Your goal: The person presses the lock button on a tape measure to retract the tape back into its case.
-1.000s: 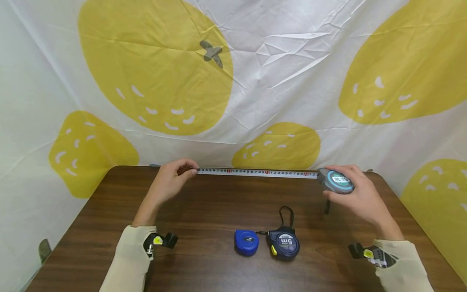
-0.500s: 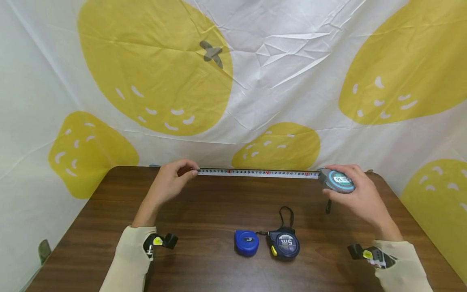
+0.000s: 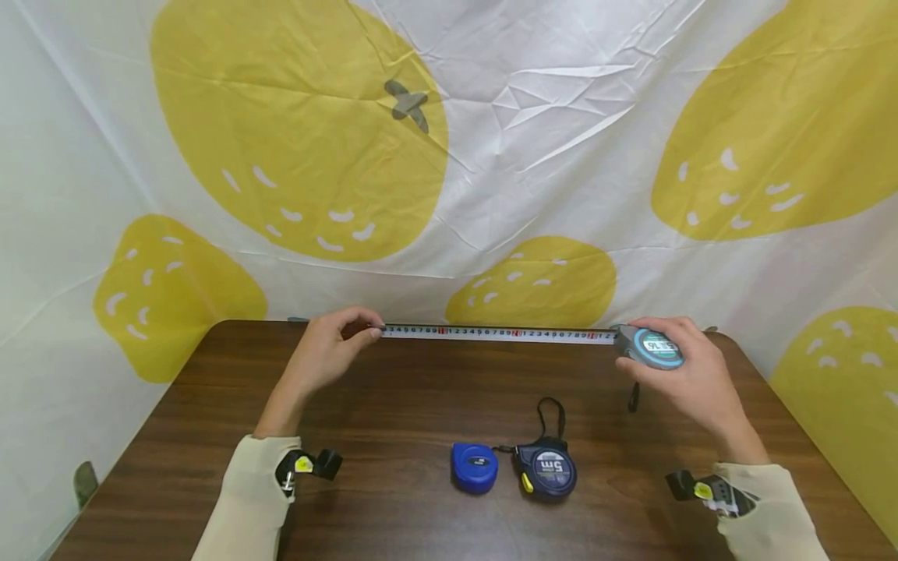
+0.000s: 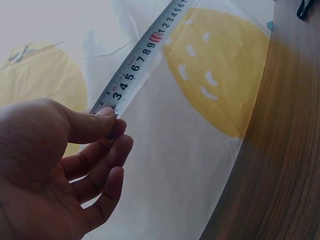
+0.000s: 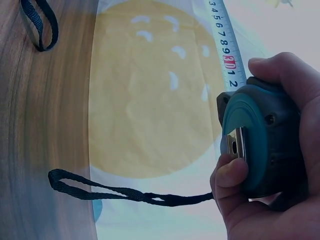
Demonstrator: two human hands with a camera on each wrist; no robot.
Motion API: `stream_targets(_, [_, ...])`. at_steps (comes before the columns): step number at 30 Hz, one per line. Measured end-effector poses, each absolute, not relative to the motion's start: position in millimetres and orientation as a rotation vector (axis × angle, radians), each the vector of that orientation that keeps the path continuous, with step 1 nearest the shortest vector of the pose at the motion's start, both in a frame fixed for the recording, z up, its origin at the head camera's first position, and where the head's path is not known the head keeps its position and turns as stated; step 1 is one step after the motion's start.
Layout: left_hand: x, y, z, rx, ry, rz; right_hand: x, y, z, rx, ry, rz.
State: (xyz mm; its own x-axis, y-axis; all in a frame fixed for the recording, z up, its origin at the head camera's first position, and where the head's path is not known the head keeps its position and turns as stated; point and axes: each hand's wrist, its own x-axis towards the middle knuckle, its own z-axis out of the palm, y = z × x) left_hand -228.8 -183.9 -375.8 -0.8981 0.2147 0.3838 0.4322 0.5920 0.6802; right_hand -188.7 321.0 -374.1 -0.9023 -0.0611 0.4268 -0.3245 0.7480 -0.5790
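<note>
A white measuring blade [image 3: 491, 333] with black and red numbers stretches between both hands near the table's far edge. My left hand [image 3: 330, 351] pinches its free end between thumb and forefinger; in the left wrist view the thumb [image 4: 95, 122] lies over the lowest numbers. My right hand [image 3: 691, 378] grips the grey and teal tape measure [image 3: 652, 347] that the blade comes out of. In the right wrist view a metal clip [image 5: 236, 142] shows on its case, and a black wrist strap [image 5: 125, 192] hangs from it. The blade looks straight and taut.
A small blue tape measure [image 3: 474, 467] lies on the brown wooden table [image 3: 379, 506]. Beside it is a dark 5 m tape measure [image 3: 547, 469] with a black strap loop. A white cloth [image 3: 316, 288] with yellow fruit shapes hangs behind the table.
The right hand and tape measure have shifted very slightly to the right, and the wrist strap swings a little. The left hand keeps its pinch on the blade end.
</note>
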Motion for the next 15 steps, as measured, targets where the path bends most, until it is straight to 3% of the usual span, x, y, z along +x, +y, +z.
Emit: stream_targets(15, [-229.0,-183.7,-375.0,-0.527,-2.563,-1.189,-187.3,314.5,-374.6,0.278,-2.514,0.944])
